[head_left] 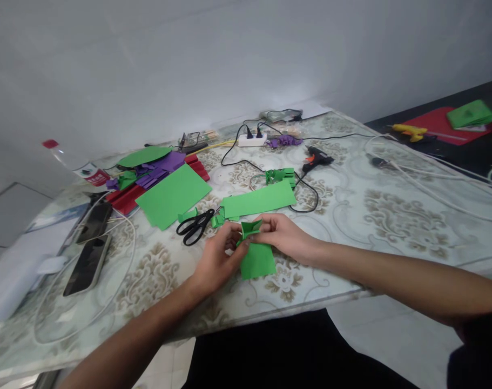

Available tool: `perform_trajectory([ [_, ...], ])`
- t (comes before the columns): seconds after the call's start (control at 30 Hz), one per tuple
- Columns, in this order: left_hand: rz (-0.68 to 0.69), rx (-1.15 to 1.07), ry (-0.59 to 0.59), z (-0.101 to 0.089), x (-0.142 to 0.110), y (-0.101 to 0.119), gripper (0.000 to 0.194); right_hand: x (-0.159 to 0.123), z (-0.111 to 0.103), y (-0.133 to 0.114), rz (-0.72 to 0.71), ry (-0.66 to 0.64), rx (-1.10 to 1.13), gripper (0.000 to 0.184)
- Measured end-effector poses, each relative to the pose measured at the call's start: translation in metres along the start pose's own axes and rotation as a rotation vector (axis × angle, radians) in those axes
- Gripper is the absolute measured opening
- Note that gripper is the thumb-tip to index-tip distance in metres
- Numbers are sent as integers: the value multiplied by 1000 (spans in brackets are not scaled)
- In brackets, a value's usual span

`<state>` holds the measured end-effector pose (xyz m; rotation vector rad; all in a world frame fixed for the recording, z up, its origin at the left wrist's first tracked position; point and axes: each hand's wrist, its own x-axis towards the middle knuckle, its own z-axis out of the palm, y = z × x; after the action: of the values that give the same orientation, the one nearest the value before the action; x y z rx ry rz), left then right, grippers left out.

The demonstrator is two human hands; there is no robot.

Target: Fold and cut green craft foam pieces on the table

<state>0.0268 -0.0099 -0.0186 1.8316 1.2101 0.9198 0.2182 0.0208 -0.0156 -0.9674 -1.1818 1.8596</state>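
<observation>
Between my two hands is a folded piece of green paper (258, 261), its lower flap hanging toward the table's front edge and its top folds standing up. My left hand (223, 251) pinches its left side, thumb in front. From the right, my right hand (281, 236) grips the upper folds, with the fingers partly hidden behind the paper. Just beyond my hands lies a long green paper strip (260, 200). Black-handled scissors (195, 227) rest to the left, blades pointing toward small green scraps (218, 217).
Green sheets (173, 195) and purple strips (160, 168) are piled at left, near a bottle (92, 174) and two phones (87, 266). A black glue gun (317, 158) and a power strip (252, 140) lie behind. White cables (436, 202) cross the right side.
</observation>
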Motion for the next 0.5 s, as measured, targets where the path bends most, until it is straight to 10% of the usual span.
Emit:
perform_trajectory([
  [0.5, -84, -52, 15, -6, 4, 6, 15, 1, 0, 6, -97, -23, -220, 25],
])
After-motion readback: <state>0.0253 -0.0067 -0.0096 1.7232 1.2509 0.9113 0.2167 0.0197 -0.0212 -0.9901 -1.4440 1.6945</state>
